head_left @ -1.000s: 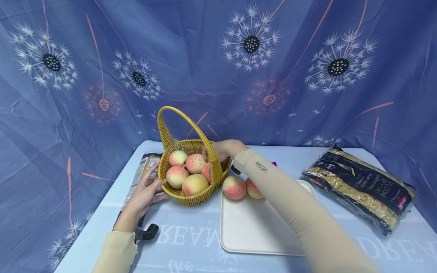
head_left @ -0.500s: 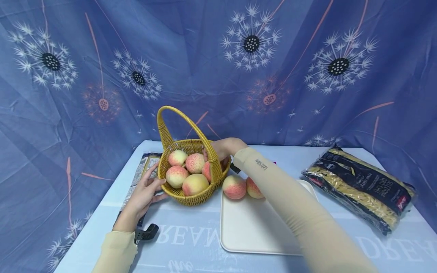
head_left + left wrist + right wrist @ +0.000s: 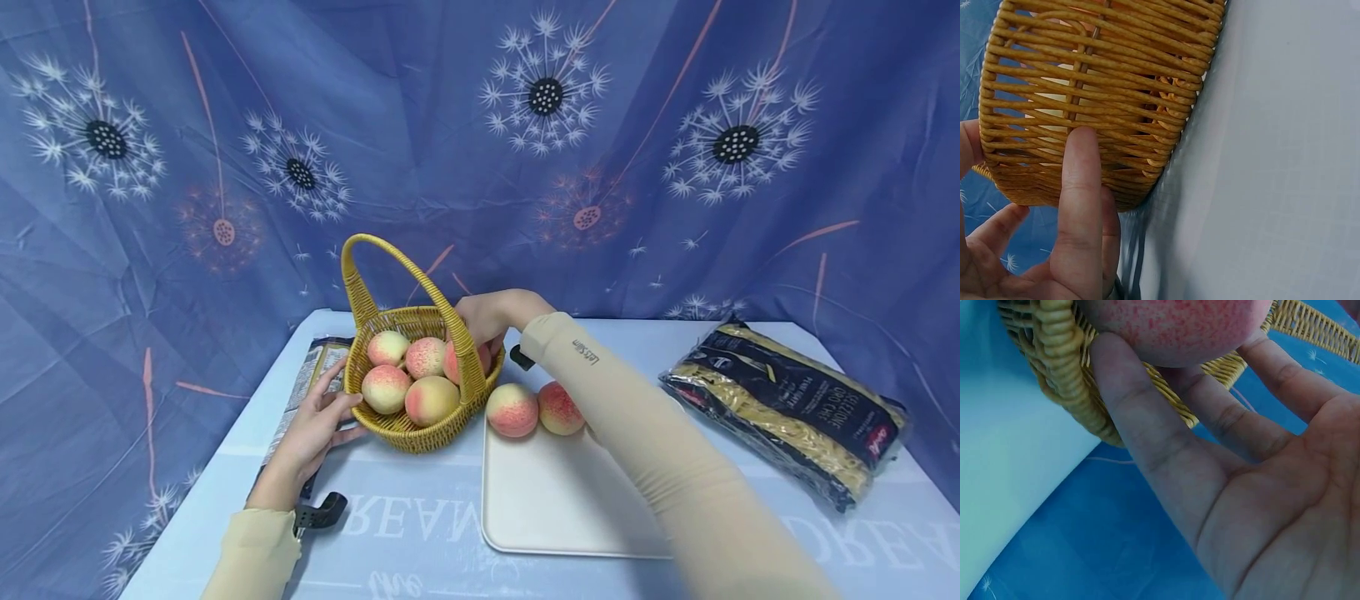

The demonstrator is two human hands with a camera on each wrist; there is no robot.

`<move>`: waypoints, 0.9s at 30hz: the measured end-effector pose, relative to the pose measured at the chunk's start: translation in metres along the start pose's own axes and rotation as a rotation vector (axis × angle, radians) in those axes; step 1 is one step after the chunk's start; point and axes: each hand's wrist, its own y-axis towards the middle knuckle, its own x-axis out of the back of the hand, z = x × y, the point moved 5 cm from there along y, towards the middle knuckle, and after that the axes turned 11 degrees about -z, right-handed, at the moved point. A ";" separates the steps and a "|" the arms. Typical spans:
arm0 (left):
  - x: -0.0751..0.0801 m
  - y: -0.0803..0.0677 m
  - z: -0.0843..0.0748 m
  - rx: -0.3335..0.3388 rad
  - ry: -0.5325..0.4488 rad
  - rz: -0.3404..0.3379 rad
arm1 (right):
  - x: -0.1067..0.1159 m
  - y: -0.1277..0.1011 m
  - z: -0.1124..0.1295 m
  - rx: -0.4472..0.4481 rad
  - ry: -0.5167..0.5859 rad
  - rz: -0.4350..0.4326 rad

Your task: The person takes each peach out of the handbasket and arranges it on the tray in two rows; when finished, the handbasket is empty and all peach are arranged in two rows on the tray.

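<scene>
A yellow wicker basket (image 3: 417, 434) with a tall handle stands on the table and holds several pink-yellow peaches (image 3: 386, 388). My right hand (image 3: 480, 333) reaches in from the basket's right, and its fingers wrap one peach (image 3: 454, 363) beside the handle. The right wrist view shows the fingertips (image 3: 1110, 356) under that peach (image 3: 1172, 325), above the basket rim (image 3: 1063, 369). My left hand (image 3: 333, 408) rests on the basket's left wall. In the left wrist view a straight finger (image 3: 1079, 187) lies flat on the weave (image 3: 1116, 87). Two more peaches (image 3: 512, 410) (image 3: 560, 408) sit on a white tray (image 3: 555, 508).
A dark bag of pasta (image 3: 787, 408) lies at the table's right. Another flat packet (image 3: 311, 379) lies under my left hand, left of the basket. A small black object (image 3: 322, 510) sits by my left wrist. A blue dandelion-print cloth hangs behind the table.
My right hand has risen a little with the peach it grips beside the handle. The left hand and the basket have stayed put.
</scene>
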 end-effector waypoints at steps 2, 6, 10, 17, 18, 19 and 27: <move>0.000 0.000 0.000 -0.001 0.000 0.000 | 0.002 -0.003 -0.001 -0.008 0.030 0.001; -0.001 -0.001 -0.001 -0.001 0.006 -0.002 | 0.007 -0.008 -0.002 -0.027 0.088 -0.004; -0.001 -0.001 -0.001 0.001 0.012 -0.005 | 0.012 -0.013 -0.002 -0.027 0.100 -0.020; -0.001 -0.002 -0.001 -0.004 0.007 -0.009 | 0.024 -0.024 -0.003 -0.011 0.112 -0.086; -0.002 -0.002 -0.001 -0.004 0.006 -0.009 | 0.026 -0.026 -0.004 -0.007 0.115 -0.096; -0.002 -0.002 -0.001 -0.003 0.007 -0.009 | 0.028 -0.028 -0.005 -0.003 0.118 -0.108; -0.003 -0.002 -0.001 0.005 0.013 -0.013 | 0.045 -0.050 -0.018 0.044 0.140 -0.201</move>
